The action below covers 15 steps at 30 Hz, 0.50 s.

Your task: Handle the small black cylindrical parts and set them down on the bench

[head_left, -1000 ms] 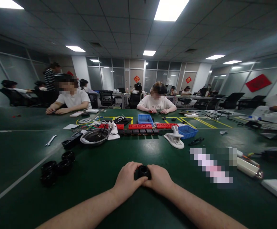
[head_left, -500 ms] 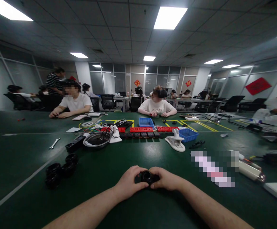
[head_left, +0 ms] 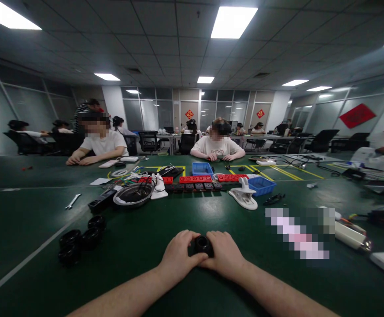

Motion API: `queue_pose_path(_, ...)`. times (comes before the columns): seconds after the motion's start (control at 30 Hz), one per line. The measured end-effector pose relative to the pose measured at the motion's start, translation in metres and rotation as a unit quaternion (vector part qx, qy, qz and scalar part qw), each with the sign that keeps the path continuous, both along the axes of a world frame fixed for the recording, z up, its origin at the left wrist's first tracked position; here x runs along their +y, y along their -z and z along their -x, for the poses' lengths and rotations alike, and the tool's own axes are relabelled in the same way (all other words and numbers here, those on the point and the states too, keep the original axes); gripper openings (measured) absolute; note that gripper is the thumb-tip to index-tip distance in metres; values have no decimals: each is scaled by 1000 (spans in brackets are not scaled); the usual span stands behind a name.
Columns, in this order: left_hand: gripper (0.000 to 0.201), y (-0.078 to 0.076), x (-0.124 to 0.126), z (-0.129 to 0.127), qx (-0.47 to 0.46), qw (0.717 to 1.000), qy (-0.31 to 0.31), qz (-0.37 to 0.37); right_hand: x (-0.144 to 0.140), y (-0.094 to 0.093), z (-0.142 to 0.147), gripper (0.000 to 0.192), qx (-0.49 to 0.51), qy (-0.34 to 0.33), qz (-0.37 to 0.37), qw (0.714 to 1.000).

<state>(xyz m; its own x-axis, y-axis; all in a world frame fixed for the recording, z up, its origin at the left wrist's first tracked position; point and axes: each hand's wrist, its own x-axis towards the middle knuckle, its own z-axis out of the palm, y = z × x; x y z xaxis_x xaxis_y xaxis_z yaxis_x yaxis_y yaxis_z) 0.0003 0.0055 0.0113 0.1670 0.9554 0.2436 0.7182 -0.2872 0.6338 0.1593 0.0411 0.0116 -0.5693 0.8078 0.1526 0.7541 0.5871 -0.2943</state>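
Observation:
Both of my hands meet over a small black round part [head_left: 201,244] that rests on the green table [head_left: 139,264] just in front of me. My left hand [head_left: 179,255] grips its left side with the fingers curled around it. My right hand [head_left: 223,254] grips its right side the same way. Only the top of the part, a dark ring with a hole, shows between my thumbs.
Several similar black round parts [head_left: 79,240] lie at the left. Farther off are a metal bowl [head_left: 133,194], red and black strips [head_left: 195,179], blue bins [head_left: 260,185], a white clip stand [head_left: 244,197] and a wrench [head_left: 72,201]. Other people sit across the table.
My hands have stayed on the black part; my right hand has closed more over it, and the fingers have shifted around it. The view has tilted slightly.

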Motion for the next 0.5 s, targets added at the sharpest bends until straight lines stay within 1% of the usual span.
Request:
queue_pose_path(0.03, 32, -1, 1, 2, -4, 1000, 18, 3, 2, -1, -3, 46, 22, -22, 15, 999)
queue_pose_path(0.1, 32, -2, 3, 5, -10, 998, 63, 11, 8, -3, -10, 54, 68, -85, 62, 992)
queue_pose_path(0.17, 31, -3, 4, 8, -22, 995, 101, 14, 16, -4, -16, 48, 92, -154, 116, 977)
queue_pose_path(0.23, 32, -3, 5, 9, -41, 992, 118, 6, 22, -4, -21, 34, 98, -191, 156, 964)
queue_pose_path(0.3, 34, -3, 5, 9, -56, 991, 124, -2, 26, -4, -22, 27, 105, -198, 181, 958)
queue_pose_path(0.4, 33, -4, 4, 7, -57, 990, 126, 4, 27, -4, -22, 27, 122, -178, 193, 957)
queue_pose_path(0.5, 31, -4, 2, 5, -48, 992, 115, 13, 25, -2, -19, 32, 125, -142, 202, 961)
